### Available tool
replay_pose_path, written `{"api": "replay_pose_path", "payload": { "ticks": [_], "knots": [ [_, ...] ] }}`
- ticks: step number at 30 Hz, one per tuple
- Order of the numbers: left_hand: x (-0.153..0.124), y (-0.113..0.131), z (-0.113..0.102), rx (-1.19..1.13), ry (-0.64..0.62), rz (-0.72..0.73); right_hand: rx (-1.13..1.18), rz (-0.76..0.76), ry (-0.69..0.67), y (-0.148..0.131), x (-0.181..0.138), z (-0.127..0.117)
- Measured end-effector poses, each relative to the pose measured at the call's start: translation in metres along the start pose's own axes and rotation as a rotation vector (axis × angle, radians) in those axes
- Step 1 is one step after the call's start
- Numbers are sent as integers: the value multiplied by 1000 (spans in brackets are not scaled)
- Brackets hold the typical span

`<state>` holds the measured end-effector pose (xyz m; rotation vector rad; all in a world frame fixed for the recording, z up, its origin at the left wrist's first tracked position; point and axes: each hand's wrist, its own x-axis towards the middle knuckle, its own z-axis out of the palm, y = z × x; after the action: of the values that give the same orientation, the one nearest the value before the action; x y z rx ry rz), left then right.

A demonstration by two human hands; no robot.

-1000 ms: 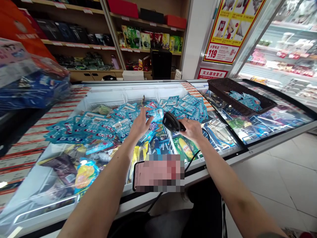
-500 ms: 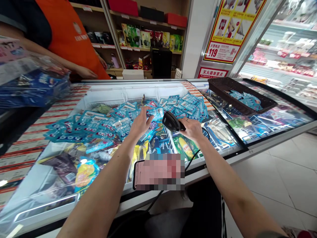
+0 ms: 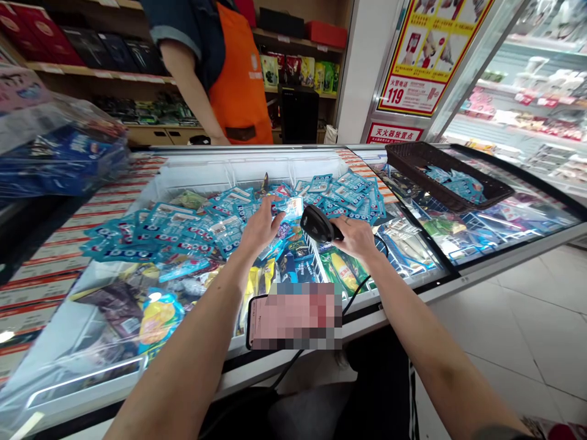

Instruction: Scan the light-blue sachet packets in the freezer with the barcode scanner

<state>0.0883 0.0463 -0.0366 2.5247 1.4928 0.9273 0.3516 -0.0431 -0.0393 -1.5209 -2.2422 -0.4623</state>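
Note:
My right hand (image 3: 356, 238) grips the handle of a black barcode scanner (image 3: 317, 223), its head pointed left and down over the freezer. My left hand (image 3: 260, 228) reaches among a spread of blue snack packets (image 3: 183, 229) on the glass-topped chest freezer (image 3: 403, 287), fingers pinched on one blue packet (image 3: 288, 208) just in front of the scanner. A phone (image 3: 293, 315) lies on the freezer's near edge, and the scanner's cable (image 3: 358, 293) runs down past it.
A dark wicker basket (image 3: 435, 174) with a few blue packets sits on the freezer at right. A person in an orange apron (image 3: 236, 79) stands behind the freezer. A bagged stack of goods (image 3: 59, 146) is at left. Shelves line the back wall; tiled floor lies to the right.
The person in the orange apron has walked from the far left toward the middle behind the freezer. My hands, the packet and the scanner have barely moved.

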Motion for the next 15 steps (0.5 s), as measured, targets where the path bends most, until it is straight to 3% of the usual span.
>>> {"api": "replay_pose_path", "payload": {
  "ticks": [9, 15],
  "knots": [
    [0, 3, -3, -1, -33, -11, 0, -7, 26, -2, 0, -1],
    [0, 0, 2, 11, 114, -32, -1, -1, 13, -1, 0, -1]
  ]
}}
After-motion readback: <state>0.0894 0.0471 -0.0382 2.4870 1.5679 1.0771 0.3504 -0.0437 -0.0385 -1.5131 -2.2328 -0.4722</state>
